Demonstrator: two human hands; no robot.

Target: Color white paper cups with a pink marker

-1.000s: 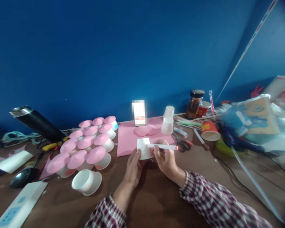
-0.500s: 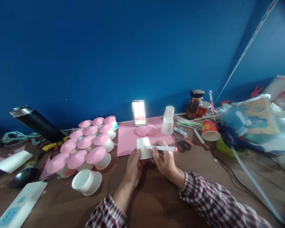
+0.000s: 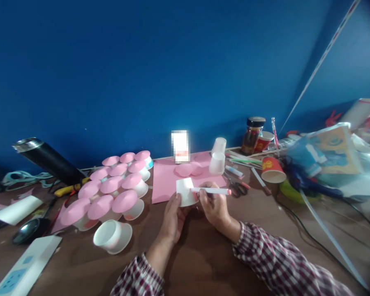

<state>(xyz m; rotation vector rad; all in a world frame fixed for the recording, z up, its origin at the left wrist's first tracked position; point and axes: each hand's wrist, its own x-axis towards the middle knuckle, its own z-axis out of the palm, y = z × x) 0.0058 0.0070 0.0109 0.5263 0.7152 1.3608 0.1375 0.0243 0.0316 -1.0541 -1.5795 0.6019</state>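
Observation:
My left hand [image 3: 173, 218] is closed around the lower left of a white paper cup [image 3: 185, 190], held upside down with its wider rim low. In my right hand [image 3: 215, 207] is a white marker pen [image 3: 214, 191] with a pinkish-red end pointing right. Its tip meets, or nearly meets, the right side of the cup. Beyond the cup lie a pink paper sheet [image 3: 163, 185] and pink paper circles [image 3: 184, 169]. Two more white cups [image 3: 217, 163] stand upside down at the sheet's right edge.
Several cups topped with pink paper cones [image 3: 125, 201] stand at left, near a tipped white cup [image 3: 106, 234]. A black flask [image 3: 52, 160] leans behind them; a power strip [image 3: 26, 263] lies front left. Scissors [image 3: 239, 188], a red cup [image 3: 273, 169] and a jar [image 3: 253, 135] are right.
The cup in my left hand has tilted or turned slightly leftward. The marker has shifted a little to the right and up. Everything else stays in place.

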